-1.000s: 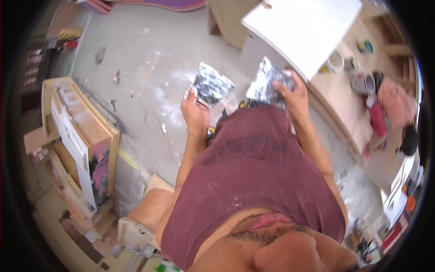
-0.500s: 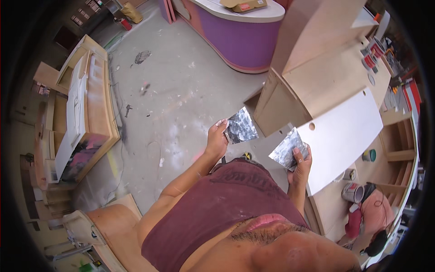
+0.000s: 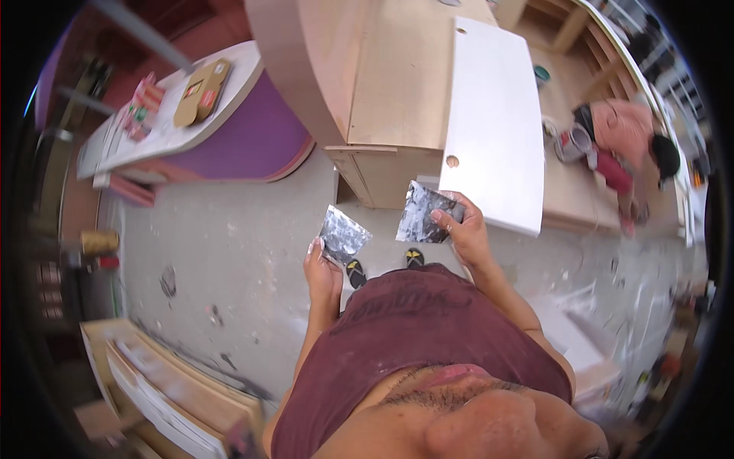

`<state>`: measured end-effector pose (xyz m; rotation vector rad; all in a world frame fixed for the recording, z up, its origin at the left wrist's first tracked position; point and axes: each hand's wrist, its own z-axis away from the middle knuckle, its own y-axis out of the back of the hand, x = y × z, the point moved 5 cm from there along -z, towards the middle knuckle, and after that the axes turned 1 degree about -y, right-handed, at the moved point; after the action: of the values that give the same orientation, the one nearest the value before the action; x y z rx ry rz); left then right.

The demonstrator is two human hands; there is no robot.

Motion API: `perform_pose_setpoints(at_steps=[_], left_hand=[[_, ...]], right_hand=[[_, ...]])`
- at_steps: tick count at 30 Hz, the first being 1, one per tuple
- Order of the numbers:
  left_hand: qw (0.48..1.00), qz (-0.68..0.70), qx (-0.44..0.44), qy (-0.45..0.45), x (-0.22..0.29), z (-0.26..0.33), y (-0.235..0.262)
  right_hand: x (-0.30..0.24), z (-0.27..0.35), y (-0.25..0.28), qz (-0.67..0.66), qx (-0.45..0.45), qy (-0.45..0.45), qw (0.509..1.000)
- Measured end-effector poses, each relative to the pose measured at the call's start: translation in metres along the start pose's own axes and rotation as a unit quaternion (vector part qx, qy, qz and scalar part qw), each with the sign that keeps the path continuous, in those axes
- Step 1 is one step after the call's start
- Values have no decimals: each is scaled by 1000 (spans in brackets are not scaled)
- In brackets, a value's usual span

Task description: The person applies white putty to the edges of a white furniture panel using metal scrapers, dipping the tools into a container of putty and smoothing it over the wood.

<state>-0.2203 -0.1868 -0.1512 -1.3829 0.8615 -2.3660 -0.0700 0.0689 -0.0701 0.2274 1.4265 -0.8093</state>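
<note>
My left hand (image 3: pixel 324 274) pinches a thin, square, dark grey sheet (image 3: pixel 344 232) by its lower left corner. White smears cover much of that sheet. Another square sheet (image 3: pixel 417 214), also dark and smeared with white, is held by its right side in my right hand (image 3: pixel 466 229), with the thumb flat on its face. The two sheets hang apart, in front of my dark red shirt and above the floor. White residue shows on my left fingertips. Whether the sheets are metal or paper I cannot tell.
Just ahead stands a plywood cabinet (image 3: pixel 397 84) with a white panel (image 3: pixel 497 115) on it. A purple counter (image 3: pixel 229 145) is at the left, wooden furniture (image 3: pixel 183 375) at the lower left. A co-worker (image 3: pixel 623 130) in a pink shirt bends near a paint can (image 3: pixel 572 144) at the right.
The view has turned to the right, so the cabinet and counter now appear further left. Both hands still hold their sheets; the right sheet now sits higher than the left one.
</note>
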Motion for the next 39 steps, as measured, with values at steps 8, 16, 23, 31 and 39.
perform_pose_setpoints(at_steps=[8,16,23,31,39], left_hand=[[987,-103,-77,95,28,-86,-8],[961,-108,-154,202,20,-100,-22],[939,-116,-217,240,5,-94,-37],[938,-117,-232,230,3,-94,-52],[929,-132,-243,246,-24,-97,-83]], right_hand=[[45,34,3,-34,206,47,977],[53,123,23,-77,451,132,879],[52,131,18,-103,491,175,847],[47,136,18,-113,468,205,852],[40,127,40,-86,490,188,847]])
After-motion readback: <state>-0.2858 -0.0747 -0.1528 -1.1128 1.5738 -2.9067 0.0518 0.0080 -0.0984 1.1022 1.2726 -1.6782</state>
